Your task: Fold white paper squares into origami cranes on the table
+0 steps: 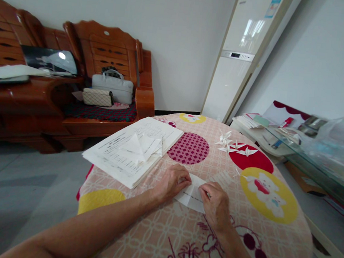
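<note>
A small creased sheet of paper with a line of print lies on the patterned tablecloth between my hands. My left hand pinches its left edge, fingers curled. At the opposite edge, my right hand grips the paper between thumb and fingers. To the left rests a thick stack of printed sheets, with folded paper triangles on top. Several white folded paper cranes sit beyond my right hand, partly over a red circle of the cloth.
The round table has a cloth with coloured circles. A glass-topped side table with a plastic bag stands at the right. Behind are wooden chairs holding bags, and a tall air conditioner.
</note>
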Demonstrator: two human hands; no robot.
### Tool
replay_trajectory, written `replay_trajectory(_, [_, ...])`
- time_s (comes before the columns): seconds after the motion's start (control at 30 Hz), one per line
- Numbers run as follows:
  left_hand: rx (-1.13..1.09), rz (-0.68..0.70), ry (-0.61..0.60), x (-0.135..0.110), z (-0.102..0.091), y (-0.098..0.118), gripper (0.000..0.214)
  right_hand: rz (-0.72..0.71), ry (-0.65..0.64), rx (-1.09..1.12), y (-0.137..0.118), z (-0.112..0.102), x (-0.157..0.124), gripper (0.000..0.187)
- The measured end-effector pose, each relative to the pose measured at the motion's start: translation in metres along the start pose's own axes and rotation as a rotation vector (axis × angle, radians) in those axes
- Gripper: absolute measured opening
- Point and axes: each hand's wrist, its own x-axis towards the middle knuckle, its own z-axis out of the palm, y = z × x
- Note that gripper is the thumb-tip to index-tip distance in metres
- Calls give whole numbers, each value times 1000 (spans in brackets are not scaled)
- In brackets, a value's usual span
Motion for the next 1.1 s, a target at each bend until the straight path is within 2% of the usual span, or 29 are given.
replay_trajectory(0.27, [74, 32, 89, -4, 3, 7, 5, 7, 87, 83, -2, 2, 1, 17])
replay_trajectory(0.5, [87, 59, 118, -5, 6, 14, 5, 62, 51, 116, -6, -3, 1, 16])
replay_trajectory(0.83, [104, 122, 159, -8, 6, 21, 3, 206, 36, 308, -10, -5, -1, 14])
replay_trajectory(1.1, [49, 152, 168, -9, 5, 23, 3, 153, 40, 314, -13, -10, -1, 15])
